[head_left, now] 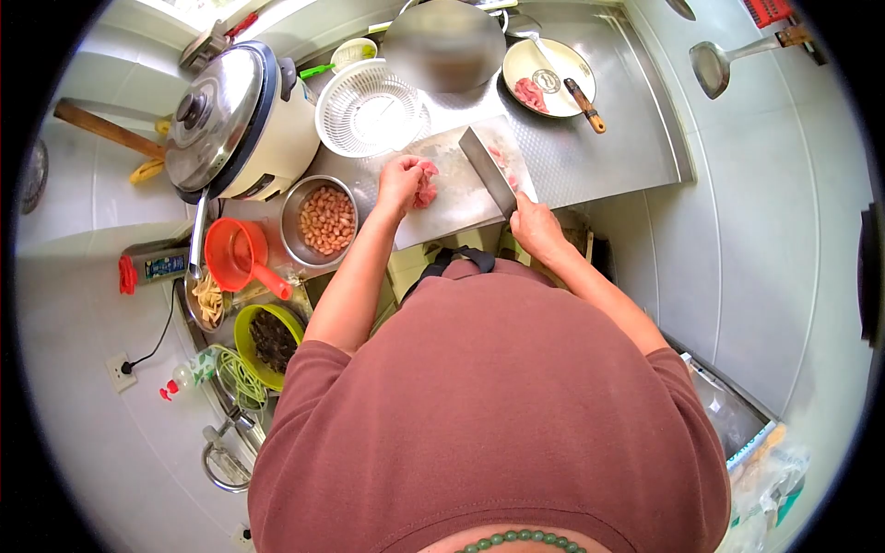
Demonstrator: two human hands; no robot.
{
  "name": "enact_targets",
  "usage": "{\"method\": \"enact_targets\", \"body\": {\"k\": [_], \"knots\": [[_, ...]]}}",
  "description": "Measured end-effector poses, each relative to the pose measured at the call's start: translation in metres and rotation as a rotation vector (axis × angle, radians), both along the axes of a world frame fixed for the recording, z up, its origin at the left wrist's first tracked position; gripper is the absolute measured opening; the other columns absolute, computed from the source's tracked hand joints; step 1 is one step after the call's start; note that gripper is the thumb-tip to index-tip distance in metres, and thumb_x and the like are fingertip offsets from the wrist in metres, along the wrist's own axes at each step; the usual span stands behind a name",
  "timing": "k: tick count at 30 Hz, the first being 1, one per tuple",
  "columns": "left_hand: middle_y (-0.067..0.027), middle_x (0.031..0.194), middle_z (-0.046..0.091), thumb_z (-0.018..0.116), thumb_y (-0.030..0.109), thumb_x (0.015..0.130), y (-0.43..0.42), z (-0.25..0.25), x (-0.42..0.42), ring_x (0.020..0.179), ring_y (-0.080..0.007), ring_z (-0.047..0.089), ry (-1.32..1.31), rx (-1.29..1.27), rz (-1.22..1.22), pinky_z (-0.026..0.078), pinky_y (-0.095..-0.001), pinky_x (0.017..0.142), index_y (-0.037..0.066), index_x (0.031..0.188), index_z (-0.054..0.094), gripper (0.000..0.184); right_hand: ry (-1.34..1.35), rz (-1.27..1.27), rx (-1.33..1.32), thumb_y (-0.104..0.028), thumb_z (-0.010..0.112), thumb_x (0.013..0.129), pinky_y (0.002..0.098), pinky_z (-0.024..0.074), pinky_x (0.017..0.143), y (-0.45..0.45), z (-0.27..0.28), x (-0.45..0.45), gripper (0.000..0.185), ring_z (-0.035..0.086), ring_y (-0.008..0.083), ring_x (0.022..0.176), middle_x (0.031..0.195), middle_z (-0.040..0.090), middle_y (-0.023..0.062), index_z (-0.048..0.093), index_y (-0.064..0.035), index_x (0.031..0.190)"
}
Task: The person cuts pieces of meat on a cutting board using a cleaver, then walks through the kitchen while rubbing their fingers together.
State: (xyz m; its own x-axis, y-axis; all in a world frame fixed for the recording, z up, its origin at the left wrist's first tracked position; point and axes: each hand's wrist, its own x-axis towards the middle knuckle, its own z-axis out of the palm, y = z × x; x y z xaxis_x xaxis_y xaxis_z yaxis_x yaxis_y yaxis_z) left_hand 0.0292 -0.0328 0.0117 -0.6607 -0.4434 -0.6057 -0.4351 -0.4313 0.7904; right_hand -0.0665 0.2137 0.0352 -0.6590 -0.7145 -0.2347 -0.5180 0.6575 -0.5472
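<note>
My right hand (538, 228) grips the handle of a cleaver (487, 170), its broad blade slanting up and left over the cutting board (461, 210). On the board's left part, my left hand (399, 182) has its fingers closed on a piece of raw meat (425, 185). A few pink meat bits (499, 158) lie just right of the blade. Beyond the board, a cream plate (576, 69) carries more sliced meat (530, 94) and a wooden-handled utensil (584, 104).
A white plastic basket (334, 109) stands behind the board. To the left are a steel bowl of beans (326, 221), a red ladle (236, 249), a large cooker (277, 138) and a green bowl (244, 336). A dark round pan (444, 46) sits at the back.
</note>
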Motion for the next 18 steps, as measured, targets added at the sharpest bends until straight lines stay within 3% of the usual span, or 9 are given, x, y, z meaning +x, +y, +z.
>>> {"method": "enact_targets", "body": {"k": [4,7,10,13,18], "knots": [[-0.0035,0.052,0.043,0.05,0.009,0.09,-0.001,0.005,-0.003,0.038,-0.0157,0.043,0.039,0.181,0.128,0.039,-0.0314,0.034,0.0,0.08,0.053,0.014,-0.014,-0.005,0.014,-0.012,0.048,0.084,0.0548,0.0477,0.069,-0.001,0.0,-0.001,0.028,0.059,0.0492,0.074,0.076,0.059,0.0337,0.047,0.0038,0.106],[-0.0041,0.051,0.041,0.052,0.015,0.093,-0.004,0.001,0.002,0.037,-0.0167,0.042,0.088,0.265,0.153,0.042,-0.0331,0.034,0.0,0.08,0.051,0.02,-0.028,-0.007,0.021,-0.012,0.049,0.084,0.0549,0.0476,0.069,-0.001,-0.002,-0.002,0.028,0.059,0.0493,0.074,0.076,0.059,0.0336,0.047,0.0046,0.107],[-0.0046,0.052,0.042,0.054,0.021,0.094,-0.002,0.001,0.004,0.039,-0.0186,0.046,0.077,0.184,0.162,0.046,-0.0337,0.038,0.0,0.08,0.052,0.025,-0.029,-0.008,0.023,-0.011,0.049,0.083,0.0549,0.0475,0.069,0.0,-0.006,-0.002,0.03,0.059,0.0489,0.074,0.076,0.059,0.0334,0.047,0.0052,0.108],[-0.0054,0.052,0.042,0.054,0.019,0.092,0.002,0.013,0.003,0.043,-0.021,0.052,0.043,-0.092,0.039,0.049,-0.0351,0.042,-0.001,0.078,0.052,0.025,-0.041,-0.014,0.033,-0.011,0.049,0.083,0.0548,0.0475,0.069,-0.001,-0.008,-0.003,0.03,0.059,0.0485,0.074,0.076,0.059,0.0331,0.047,0.0053,0.108],[-0.0098,0.063,0.059,0.057,0.014,0.087,0.002,-0.008,0.019,0.055,-0.0211,0.061,0.037,-0.798,-0.152,0.052,-0.0336,0.05,-0.003,0.082,0.057,0.017,-0.04,-0.012,0.023,-0.011,0.049,0.082,0.0548,0.0478,0.069,-0.001,-0.006,-0.003,0.03,0.059,0.0488,0.074,0.076,0.059,0.0331,0.048,0.0054,0.107]]}}
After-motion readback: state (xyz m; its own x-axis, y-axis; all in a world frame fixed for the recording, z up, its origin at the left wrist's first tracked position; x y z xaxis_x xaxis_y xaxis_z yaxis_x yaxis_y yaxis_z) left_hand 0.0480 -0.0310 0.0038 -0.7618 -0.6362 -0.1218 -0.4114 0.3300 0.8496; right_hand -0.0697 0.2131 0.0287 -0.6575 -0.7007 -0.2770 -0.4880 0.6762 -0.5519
